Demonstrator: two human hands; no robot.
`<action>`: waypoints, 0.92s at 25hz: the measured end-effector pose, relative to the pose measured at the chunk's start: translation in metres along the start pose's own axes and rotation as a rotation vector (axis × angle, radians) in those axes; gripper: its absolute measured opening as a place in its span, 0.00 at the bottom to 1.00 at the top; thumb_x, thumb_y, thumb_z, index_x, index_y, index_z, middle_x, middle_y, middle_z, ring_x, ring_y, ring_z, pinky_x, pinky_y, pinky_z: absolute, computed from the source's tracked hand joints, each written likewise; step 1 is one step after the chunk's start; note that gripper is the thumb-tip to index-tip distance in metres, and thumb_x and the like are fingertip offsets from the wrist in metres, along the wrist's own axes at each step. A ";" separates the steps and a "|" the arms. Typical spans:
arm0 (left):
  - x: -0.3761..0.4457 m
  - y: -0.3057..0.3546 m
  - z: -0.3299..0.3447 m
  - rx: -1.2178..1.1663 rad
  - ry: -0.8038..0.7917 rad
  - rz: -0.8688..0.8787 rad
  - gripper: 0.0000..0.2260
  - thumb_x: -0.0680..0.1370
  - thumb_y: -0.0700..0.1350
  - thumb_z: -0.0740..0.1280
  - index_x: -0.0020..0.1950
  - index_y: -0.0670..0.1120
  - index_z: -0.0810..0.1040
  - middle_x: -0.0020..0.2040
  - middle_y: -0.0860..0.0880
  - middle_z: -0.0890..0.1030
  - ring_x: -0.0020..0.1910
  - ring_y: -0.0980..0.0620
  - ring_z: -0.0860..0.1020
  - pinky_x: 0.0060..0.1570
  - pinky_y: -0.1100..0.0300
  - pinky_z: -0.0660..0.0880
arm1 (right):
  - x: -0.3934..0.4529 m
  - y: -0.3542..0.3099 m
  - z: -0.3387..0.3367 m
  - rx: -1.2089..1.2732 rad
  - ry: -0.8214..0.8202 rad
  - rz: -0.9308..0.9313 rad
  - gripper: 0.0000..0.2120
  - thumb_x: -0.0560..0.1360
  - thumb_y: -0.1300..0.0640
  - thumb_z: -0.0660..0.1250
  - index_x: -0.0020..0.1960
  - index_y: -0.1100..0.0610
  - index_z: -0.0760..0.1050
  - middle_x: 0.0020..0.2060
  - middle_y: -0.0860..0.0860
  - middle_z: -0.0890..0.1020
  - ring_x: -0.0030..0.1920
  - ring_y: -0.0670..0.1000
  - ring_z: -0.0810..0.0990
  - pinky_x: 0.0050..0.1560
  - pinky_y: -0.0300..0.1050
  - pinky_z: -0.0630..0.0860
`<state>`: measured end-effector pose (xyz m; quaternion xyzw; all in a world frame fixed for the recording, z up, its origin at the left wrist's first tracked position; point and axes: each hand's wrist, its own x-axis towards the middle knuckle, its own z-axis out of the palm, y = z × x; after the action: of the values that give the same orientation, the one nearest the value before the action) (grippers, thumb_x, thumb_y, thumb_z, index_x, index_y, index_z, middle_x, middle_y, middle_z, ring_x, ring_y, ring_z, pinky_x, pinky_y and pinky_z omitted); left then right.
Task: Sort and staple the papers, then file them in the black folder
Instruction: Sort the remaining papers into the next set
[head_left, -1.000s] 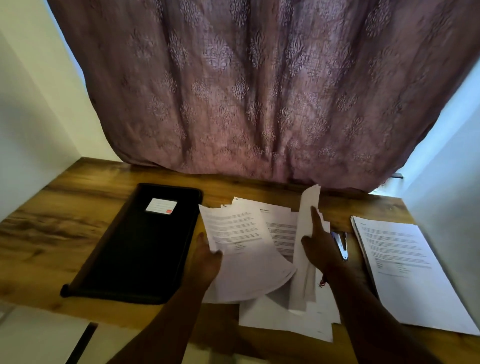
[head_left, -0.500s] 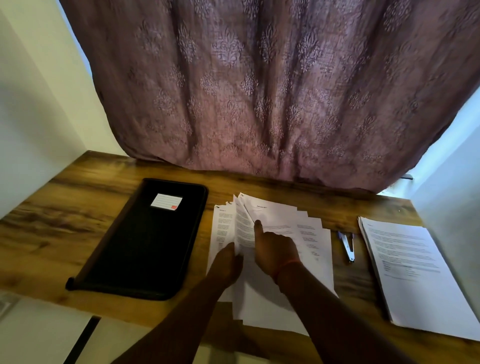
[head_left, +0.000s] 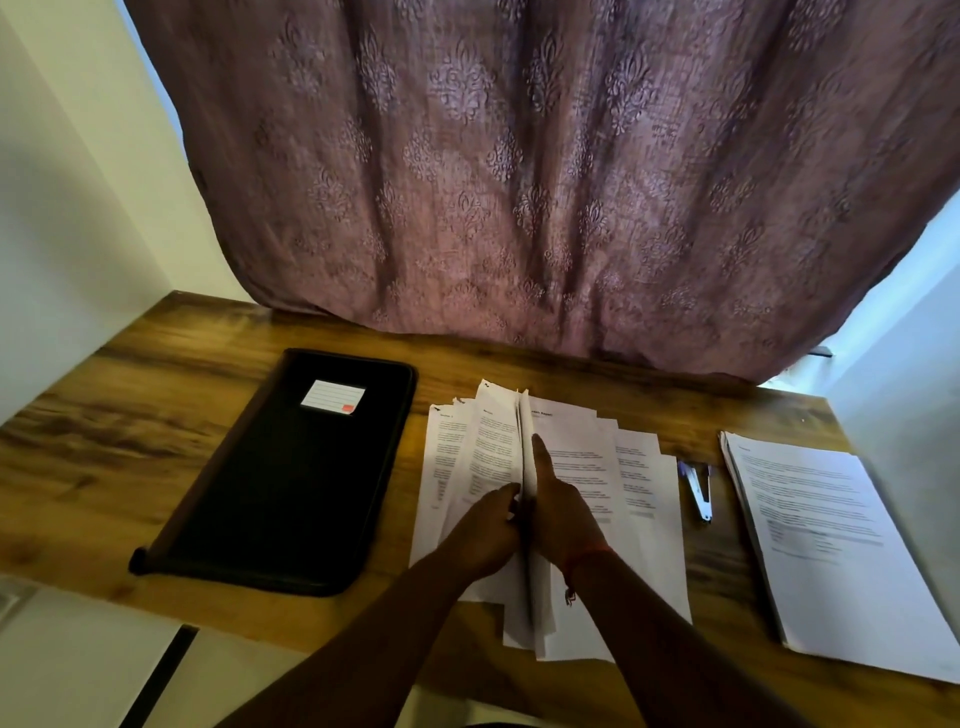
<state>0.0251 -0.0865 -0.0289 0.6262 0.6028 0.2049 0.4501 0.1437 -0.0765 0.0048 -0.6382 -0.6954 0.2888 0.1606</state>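
Head view: loose printed sheets (head_left: 582, 467) fanned out mid-desk, long axis running away from the body, directly under both hands. Left hand (head_left: 485, 530) laid on the left half of the fan, fingers curled against a few sheets stood up on edge (head_left: 525, 467); whether pinching or only propping them, cannot tell. Right hand (head_left: 558, 512) pressed close on the other side of those upright sheets, index finger stretched forward along them, remaining fingers folded in; a thin grip on the sheets likely, not certain. Black folder (head_left: 291, 478) closed and flat, just beside the fan's left edge, long axis also pointing away, white label near its far end; nearer the left hand. Stapler (head_left: 697, 491) lying between the fan and a separate neat stack of printed pages (head_left: 810, 535) at far right; nearer the right hand, a short reach sideways. Judged still at the sorting step: nothing stapled visibly, folder unopened. Wooden desk (head_left: 130, 457) bare at far left and along the curtain (head_left: 519, 182) at the back; near ends of the sheets and the right stack close to or over the front edge, so little slack for sliding toward the body.
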 end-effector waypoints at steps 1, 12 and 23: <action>0.001 0.000 0.001 0.000 -0.012 0.009 0.18 0.81 0.40 0.61 0.71 0.47 0.71 0.67 0.46 0.77 0.65 0.48 0.75 0.67 0.50 0.73 | -0.001 0.003 0.000 0.054 0.002 -0.002 0.30 0.78 0.64 0.60 0.77 0.52 0.54 0.52 0.65 0.79 0.48 0.64 0.80 0.51 0.59 0.78; 0.001 0.015 0.000 0.005 -0.023 0.120 0.10 0.81 0.41 0.65 0.62 0.44 0.78 0.60 0.47 0.80 0.59 0.52 0.77 0.65 0.59 0.72 | 0.018 0.019 -0.005 0.300 -0.041 0.165 0.28 0.81 0.58 0.62 0.77 0.48 0.57 0.71 0.54 0.70 0.65 0.57 0.76 0.64 0.52 0.75; 0.028 -0.027 -0.020 0.301 0.444 -0.134 0.16 0.79 0.47 0.67 0.66 0.45 0.74 0.65 0.46 0.76 0.63 0.47 0.75 0.62 0.52 0.76 | 0.025 0.050 -0.006 0.310 -0.009 0.172 0.21 0.77 0.67 0.60 0.63 0.46 0.75 0.68 0.49 0.74 0.68 0.54 0.70 0.68 0.48 0.68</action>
<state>-0.0011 -0.0575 -0.0484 0.5843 0.7506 0.2152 0.2214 0.1839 -0.0503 -0.0245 -0.6616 -0.5859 0.4082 0.2286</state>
